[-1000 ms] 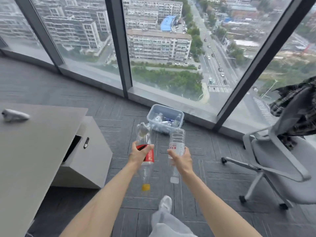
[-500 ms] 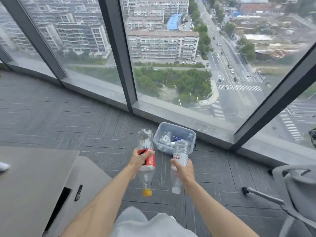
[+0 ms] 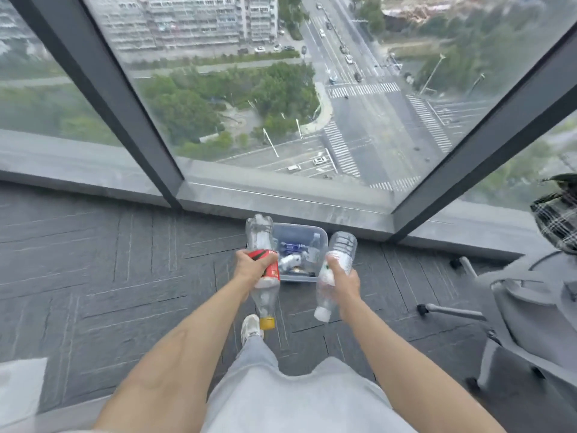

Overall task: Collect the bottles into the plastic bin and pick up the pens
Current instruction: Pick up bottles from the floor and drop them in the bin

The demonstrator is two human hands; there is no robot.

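Left grip (image 3: 251,268) holds red-labelled bottle (image 3: 266,300), right grip (image 3: 343,281) white-capped bottle (image 3: 342,246)

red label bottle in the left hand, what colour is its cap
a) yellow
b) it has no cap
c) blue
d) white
a: the red-label bottle gripped in the left hand points neck down and ends in a yellow cap; the white cap belongs to the clear bottle in the right hand.

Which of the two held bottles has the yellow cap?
The red-labelled bottle in the left hand. The white-capped bottle in the right hand has no red label.
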